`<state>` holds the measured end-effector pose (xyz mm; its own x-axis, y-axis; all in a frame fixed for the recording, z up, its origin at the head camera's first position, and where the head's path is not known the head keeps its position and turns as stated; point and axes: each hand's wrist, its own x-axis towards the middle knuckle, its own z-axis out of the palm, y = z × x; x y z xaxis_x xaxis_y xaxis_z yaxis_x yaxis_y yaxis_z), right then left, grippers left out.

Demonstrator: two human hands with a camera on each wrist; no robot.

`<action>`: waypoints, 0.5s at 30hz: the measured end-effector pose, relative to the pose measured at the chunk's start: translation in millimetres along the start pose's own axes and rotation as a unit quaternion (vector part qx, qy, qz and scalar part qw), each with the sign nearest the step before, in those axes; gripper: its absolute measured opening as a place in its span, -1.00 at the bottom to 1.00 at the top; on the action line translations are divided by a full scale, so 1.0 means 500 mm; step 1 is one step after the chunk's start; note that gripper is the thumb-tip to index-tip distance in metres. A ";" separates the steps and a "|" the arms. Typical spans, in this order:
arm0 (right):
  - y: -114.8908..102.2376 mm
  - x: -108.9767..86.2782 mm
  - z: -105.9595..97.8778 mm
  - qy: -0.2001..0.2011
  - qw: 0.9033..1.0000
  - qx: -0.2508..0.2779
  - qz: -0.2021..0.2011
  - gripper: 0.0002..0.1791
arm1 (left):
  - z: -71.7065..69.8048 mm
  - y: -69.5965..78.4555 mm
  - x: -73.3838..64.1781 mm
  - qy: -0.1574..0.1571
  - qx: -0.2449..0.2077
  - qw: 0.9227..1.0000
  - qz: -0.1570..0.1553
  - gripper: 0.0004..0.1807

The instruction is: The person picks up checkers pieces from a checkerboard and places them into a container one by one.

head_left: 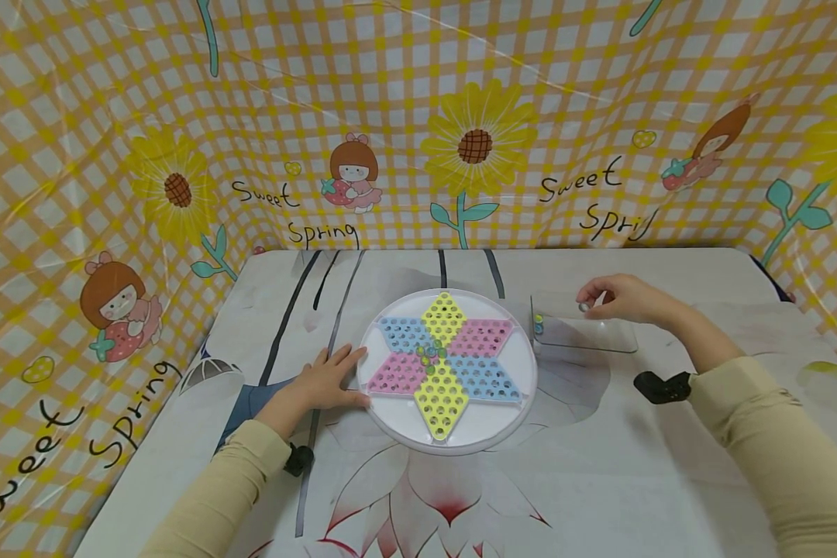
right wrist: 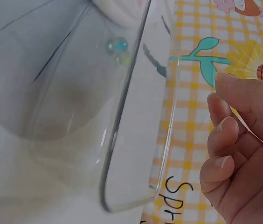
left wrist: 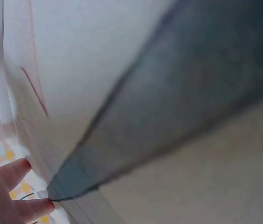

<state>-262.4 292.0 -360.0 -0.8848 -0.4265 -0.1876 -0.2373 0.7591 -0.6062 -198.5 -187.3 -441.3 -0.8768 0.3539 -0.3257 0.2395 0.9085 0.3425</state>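
Spreading left hand [head_left: 324,381], star board [head_left: 399,415] in the middle, marble [head_left: 583,307] pinched on the right

So, far left first: a checked cloth [head_left: 390,93] wraps the sides and back, all sunflowers, little cartoon girls with strawberries and "Sweet Spring" lettering. Next is the left hand, in a beige sleeve [head_left: 216,488] with a black gadget [head_left: 298,460] at the wrist. Its fingers are fanned out and not grasping anything, with the tips right at the board's rim.

The star board itself is round and white, flat on the table [head_left: 579,488], which has big petals printed on it. Yellow points at top and bottom, blue upper left and lower right, pink on the other two, holes all over. A cluster of marbles [head_left: 434,349] sits around the middle of the star, greenish mostly.

Just right of that is a see-through box [head_left: 621,346], with a few loose marbles [head_left: 539,319] at the end nearest the board. One's blue, one's yellowish green in the right wrist view.

Last up, the right hand [head_left: 624,298]: thumb and index fingers gripping that single marble near the box's far side. Can't tell if it's directly above it.
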 end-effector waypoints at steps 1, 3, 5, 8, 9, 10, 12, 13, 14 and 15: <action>0.003 -0.002 -0.001 0.000 1.000 -0.002 0.002 -0.73 | 0.000 -0.001 0.001 -0.002 -0.001 1.000 -0.001 0.01; 0.010 -0.006 -0.002 0.000 1.000 -0.007 0.002 -0.74 | 0.001 -0.002 0.002 -0.002 0.000 1.000 -0.001 0.02; 0.015 -0.011 -0.003 0.001 1.000 -0.012 0.001 -0.75 | 0.002 -0.003 0.003 -0.001 0.000 1.000 -0.001 0.02; 0.024 -0.019 -0.004 0.005 1.000 -0.017 0.001 -0.76 | 0.002 -0.003 0.004 -0.001 0.000 1.000 0.000 0.02; 0.027 -0.021 -0.005 0.007 1.000 -0.017 0.001 -0.75 | 0.002 -0.004 0.004 -0.001 0.000 1.000 0.000 0.02; 0.029 -0.024 -0.005 0.007 1.000 -0.018 0.003 -0.75 | 0.002 -0.004 0.004 -0.001 0.001 1.000 0.001 0.02; 0.034 -0.028 -0.006 0.005 1.000 -0.016 0.007 -0.74 | 0.002 -0.004 0.005 -0.001 0.002 1.000 0.002 0.02; 0.036 -0.029 -0.006 0.004 1.000 -0.015 0.009 -0.74 | 0.003 -0.004 0.005 -0.001 0.002 1.000 0.002 0.02; 0.038 -0.030 -0.006 0.003 1.000 -0.015 0.011 -0.73 | 0.003 -0.004 0.005 -0.001 0.002 1.000 0.003 0.02; 0.040 -0.030 -0.006 0.002 1.000 -0.015 0.012 -0.73 | 0.003 -0.004 0.005 0.000 0.003 1.000 0.003 0.02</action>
<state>-254.9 315.3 -367.0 -0.8918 -0.4058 -0.1998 -0.2274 0.7840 -0.5776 -200.6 -187.9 -444.1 -0.8750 0.3596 -0.3241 0.2471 0.9075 0.3397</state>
